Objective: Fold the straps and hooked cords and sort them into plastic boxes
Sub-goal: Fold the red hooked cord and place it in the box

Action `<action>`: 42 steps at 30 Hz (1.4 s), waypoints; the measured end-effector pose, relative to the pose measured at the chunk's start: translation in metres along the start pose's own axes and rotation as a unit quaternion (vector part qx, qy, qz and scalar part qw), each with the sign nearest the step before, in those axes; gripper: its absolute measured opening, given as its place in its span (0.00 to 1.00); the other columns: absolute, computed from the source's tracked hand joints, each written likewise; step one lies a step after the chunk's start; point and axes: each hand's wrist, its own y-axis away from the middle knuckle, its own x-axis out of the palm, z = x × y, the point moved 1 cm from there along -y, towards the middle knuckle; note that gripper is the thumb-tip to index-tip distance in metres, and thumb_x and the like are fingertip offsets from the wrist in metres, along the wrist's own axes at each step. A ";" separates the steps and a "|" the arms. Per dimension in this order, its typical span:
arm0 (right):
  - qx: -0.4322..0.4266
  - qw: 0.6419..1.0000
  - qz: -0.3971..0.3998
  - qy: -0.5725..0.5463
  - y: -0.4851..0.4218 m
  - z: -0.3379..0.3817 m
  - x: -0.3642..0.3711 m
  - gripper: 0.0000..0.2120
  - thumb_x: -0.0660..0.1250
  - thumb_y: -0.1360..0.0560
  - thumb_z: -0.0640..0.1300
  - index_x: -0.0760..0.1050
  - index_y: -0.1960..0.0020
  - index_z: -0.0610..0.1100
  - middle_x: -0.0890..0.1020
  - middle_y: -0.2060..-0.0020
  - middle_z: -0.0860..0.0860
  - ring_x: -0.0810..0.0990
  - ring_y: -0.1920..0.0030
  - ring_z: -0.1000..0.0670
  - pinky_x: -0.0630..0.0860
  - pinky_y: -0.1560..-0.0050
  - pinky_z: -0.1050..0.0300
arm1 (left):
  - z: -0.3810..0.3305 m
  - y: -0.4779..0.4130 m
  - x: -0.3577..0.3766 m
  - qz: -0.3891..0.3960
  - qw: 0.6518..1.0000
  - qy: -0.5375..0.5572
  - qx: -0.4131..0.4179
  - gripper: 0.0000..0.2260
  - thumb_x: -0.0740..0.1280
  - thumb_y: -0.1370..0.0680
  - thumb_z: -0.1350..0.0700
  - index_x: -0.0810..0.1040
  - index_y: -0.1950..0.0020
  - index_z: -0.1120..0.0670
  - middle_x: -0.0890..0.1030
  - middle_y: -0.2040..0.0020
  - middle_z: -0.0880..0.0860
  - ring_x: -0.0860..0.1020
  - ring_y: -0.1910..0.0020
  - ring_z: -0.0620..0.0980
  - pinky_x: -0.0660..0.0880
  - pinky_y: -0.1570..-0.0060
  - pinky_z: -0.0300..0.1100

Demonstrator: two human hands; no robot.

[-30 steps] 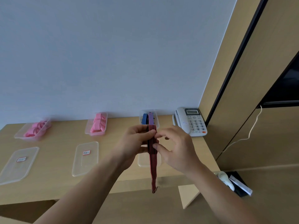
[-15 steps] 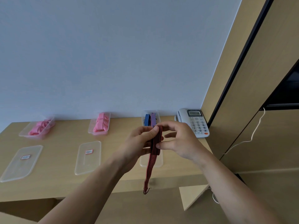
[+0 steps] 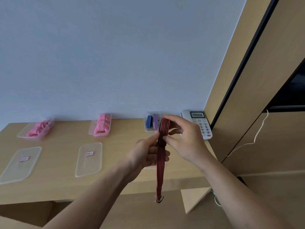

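Setting: office-type room. Evidence: desk telephone [image 3: 198,124] with keypad and display at the far right corner of a light wood-laminate bench [image 3: 62,187]; plain pale wall [image 3: 115,55] behind; matching laminate cabinet panels [image 3: 272,80] at right; white cable [image 3: 257,134] hanging there.

Above the bench [image 3: 66,184], the left hand [image 3: 146,154] and right hand [image 3: 184,142] pinch a red-and-black striped cord [image 3: 160,162], folded at the top, its hooked end [image 3: 159,199] hanging down.
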 end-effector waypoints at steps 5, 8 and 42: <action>-0.112 0.988 -0.071 0.073 0.009 0.002 0.006 0.26 0.77 0.36 0.29 0.80 0.39 0.41 0.85 0.51 0.49 0.84 0.54 0.50 0.80 0.49 0.55 | -0.001 0.000 -0.004 -0.004 1.000 -0.002 -0.013 0.26 0.60 0.19 0.35 0.83 0.47 0.58 0.88 0.51 0.60 0.87 0.55 0.57 0.80 0.65 0.40; -0.166 0.976 -0.098 0.099 0.014 0.003 0.008 0.22 0.78 0.35 0.30 0.81 0.41 0.37 0.85 0.49 0.48 0.82 0.52 0.52 0.78 0.47 0.59 | -0.004 -0.002 -0.006 -0.019 1.000 0.014 -0.002 0.25 0.62 0.20 0.35 0.85 0.50 0.55 0.88 0.54 0.56 0.87 0.53 0.57 0.80 0.57 0.44; 0.137 0.978 0.143 -0.066 0.007 0.007 -0.002 0.22 0.75 0.32 0.34 0.80 0.42 0.49 0.83 0.46 0.51 0.79 0.41 0.57 0.78 0.41 0.49 | -0.014 0.001 -0.016 0.018 0.993 -0.025 0.115 0.15 0.70 0.20 0.60 0.76 0.34 0.63 0.86 0.43 0.60 0.84 0.49 0.55 0.82 0.48 0.54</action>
